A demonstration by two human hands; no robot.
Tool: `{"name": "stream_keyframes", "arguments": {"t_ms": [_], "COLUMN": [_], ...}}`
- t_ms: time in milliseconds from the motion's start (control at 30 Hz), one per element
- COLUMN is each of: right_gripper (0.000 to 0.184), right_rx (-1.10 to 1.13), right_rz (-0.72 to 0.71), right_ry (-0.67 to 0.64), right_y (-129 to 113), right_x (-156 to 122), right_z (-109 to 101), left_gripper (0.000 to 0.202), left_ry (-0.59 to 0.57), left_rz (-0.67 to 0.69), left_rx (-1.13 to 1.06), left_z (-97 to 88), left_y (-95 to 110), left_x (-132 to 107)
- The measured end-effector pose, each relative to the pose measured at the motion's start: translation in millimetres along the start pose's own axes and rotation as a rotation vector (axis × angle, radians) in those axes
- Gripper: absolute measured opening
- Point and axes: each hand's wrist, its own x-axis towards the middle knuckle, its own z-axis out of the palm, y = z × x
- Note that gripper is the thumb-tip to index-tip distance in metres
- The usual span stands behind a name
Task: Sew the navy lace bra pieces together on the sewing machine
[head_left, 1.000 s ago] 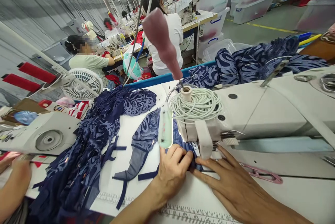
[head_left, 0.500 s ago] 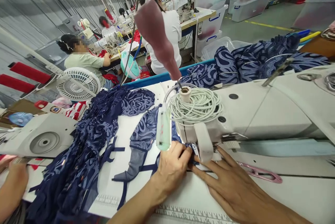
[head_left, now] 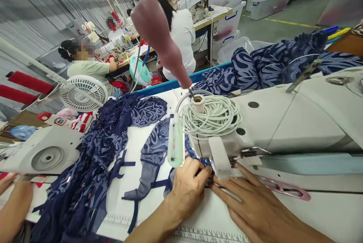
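Up close at a sewing station, the left hand curls its fingers down onto a navy patterned fabric piece at lower centre of the frame, pinching the cloth's edge just beside the presser foot of a white sewing machine. The right hand lies nearly flat on the white worktop at lower right, fingers spread narrowly and pointing toward the needle area, their tips touching the same fabric edge; it grips nothing. The fabric piece trails away to the left across the worktop, with dark navy straps running off it toward the bottom edge. A larger heap of navy cloth spills down the left half of the frame. On top of the machine sits a coil of pale cord, and a small lamp on a bent neck hangs just above the left hand. A pink thread snip rests on the worktop to the right of the machine foot. More blue patterned garments are piled behind the machine at upper right. A white fan stands at middle left, and another person's hand shows at the lower left edge. Other people sit at machines in the background.
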Motion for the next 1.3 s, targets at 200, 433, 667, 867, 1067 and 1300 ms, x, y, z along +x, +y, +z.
{"name": "stream_keyframes", "arguments": {"t_ms": [200, 433, 667, 867, 1067, 1300], "right_gripper": [0.032, 0.040, 0.039, 0.041, 0.042, 0.029], "right_rx": [-0.032, -0.052, -0.006, 0.013, 0.054, 0.131], "right_rz": [0.009, -0.017, -0.019, -0.025, -0.028, 0.123], "right_ry": [0.004, -0.010, 0.013, 0.057, 0.101, 0.101], "right_y": [4.7, 7.1, 4.3, 5.0, 3.3, 17.1], "right_x": [5.0, 13.2, 14.8, 17.8, 23.8, 10.8], "right_z": [1.4, -5.3, -8.6, -10.1, -17.1, -7.6], "left_gripper": [0.029, 0.030, 0.022, 0.021, 0.020, 0.022], "left_ry": [0.028, -0.029, -0.001, 0.049, 0.078, 0.037], "left_rz": [0.036, -0.132, -0.052, -0.104, -0.108, 0.040], "left_rx": [0.153, -0.028, 0.064, -0.032, -0.092, 0.195], "left_z": [2.6, 4.5, -0.3, 6.9, 5.5, 0.3], "left_y": [0.5, -5.8, -0.8, -6.0, -6.0, 7.9], "left_x": [3.8, -3.3, 0.1, -4.8, -1.4, 0.7]}}
